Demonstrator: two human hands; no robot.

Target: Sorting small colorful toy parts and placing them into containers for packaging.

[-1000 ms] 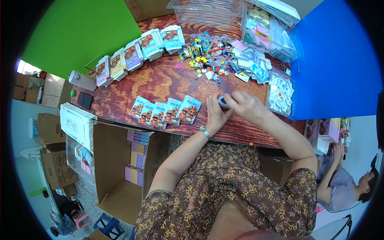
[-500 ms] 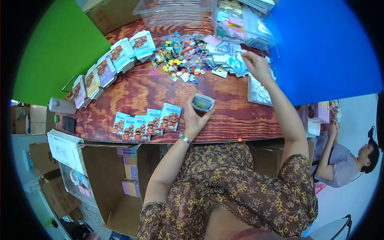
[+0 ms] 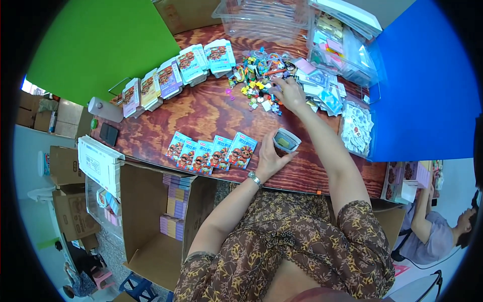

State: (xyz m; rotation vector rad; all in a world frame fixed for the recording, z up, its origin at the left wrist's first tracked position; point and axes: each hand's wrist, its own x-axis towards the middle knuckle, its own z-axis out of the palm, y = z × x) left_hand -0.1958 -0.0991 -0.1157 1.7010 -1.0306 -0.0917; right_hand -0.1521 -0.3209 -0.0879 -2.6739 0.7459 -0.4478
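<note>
My left hand (image 3: pixel 270 158) is closed around a small open-topped carton (image 3: pixel 288 141), which stands upright near the front of the table; something greenish shows inside it. My right hand (image 3: pixel 292 96) reaches over the right side of a heap of small colourful trinkets (image 3: pixel 261 75), fingers bent and apart, with nothing visible in them. Just right of that heap lie flat cards and packets (image 3: pixel 322 93). Several blue printed boxes (image 3: pixel 201 155) lie overlapping in a row to the left of my left hand.
Stacks of flat cartons (image 3: pixel 168 78) curve along the far left. At the back stand clear plastic trays (image 3: pixel 261 22) and a filled bin (image 3: pixel 347 55). A tray of white pieces (image 3: pixel 356 128) sits right. A phone (image 3: pixel 108 134) lies left; a person (image 3: pixel 427 226) works at the right.
My right hand has moved left from the cards to the trinket heap. The left hand still holds the carton. The whole view has shifted, so the table appears farther right.
</note>
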